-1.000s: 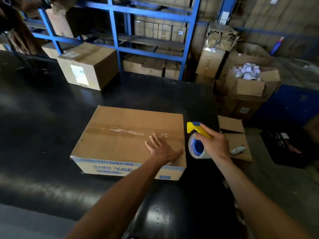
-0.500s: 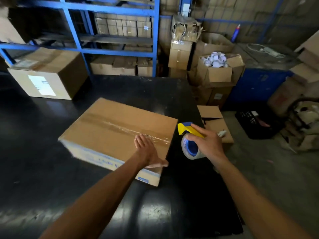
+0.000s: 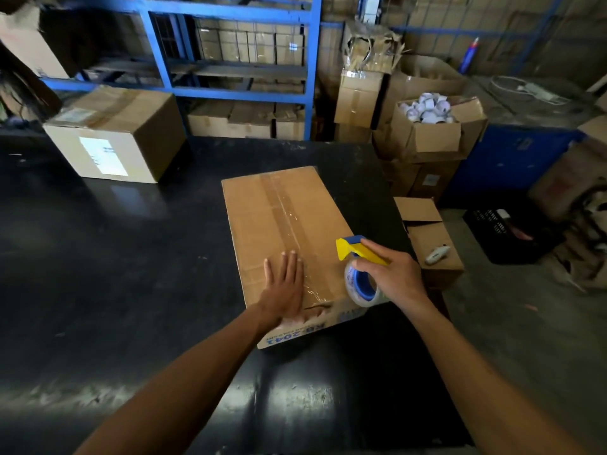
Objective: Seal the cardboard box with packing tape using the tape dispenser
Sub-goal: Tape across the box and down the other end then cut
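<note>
A flat brown cardboard box (image 3: 262, 221) lies on the black table (image 3: 115, 274), its long side running away from me. A strip of clear tape runs along its centre seam and over the near edge. My left hand (image 3: 285, 287) rests flat, fingers spread, on the box's near end beside the tape. My right hand (image 3: 392, 274) grips the yellow and blue tape dispenser (image 3: 356, 267) with its clear tape roll, held just above the box's near right corner.
A second sealed box (image 3: 115, 136) with a white label sits at the table's far left. Blue shelving (image 3: 230, 60) with cartons stands behind. Right of the table are open cartons (image 3: 433, 133), a low box (image 3: 430, 244) with a utility knife (image 3: 436, 254) on it, and a black crate (image 3: 512, 231).
The box has been turned on the table under my left hand, from lying crosswise to pointing away from me. The dispenser in my right hand now hovers over its near right corner.
</note>
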Action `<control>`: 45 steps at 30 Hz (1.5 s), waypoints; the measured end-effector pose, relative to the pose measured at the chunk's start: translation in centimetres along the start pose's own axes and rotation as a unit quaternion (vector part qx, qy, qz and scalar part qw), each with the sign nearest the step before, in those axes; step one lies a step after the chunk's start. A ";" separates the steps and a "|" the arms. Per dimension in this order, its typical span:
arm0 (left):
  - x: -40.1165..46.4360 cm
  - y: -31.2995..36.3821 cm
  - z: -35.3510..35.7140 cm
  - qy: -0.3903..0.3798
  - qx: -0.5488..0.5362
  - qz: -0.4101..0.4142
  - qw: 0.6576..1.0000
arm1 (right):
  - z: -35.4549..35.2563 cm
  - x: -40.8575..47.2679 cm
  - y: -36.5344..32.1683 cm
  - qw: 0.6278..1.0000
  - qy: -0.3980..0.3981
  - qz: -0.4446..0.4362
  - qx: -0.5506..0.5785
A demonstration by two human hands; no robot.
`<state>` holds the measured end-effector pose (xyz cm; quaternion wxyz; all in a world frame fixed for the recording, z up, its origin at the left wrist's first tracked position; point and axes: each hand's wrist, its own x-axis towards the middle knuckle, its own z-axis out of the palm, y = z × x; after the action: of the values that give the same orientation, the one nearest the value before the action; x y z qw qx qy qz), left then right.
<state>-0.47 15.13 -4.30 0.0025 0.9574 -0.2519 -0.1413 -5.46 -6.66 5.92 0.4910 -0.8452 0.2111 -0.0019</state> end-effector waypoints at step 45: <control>-2.6 0.4 -7.0 -0.050 -0.842 -0.117 0.524 | -1.4 -2.7 1.5 0.895 0.034 -0.393 -0.207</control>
<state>-0.91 15.55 3.11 0.7787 0.5216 0.0990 -0.3342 -8.76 -7.52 5.93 0.2568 -0.9412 -0.1264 -0.1794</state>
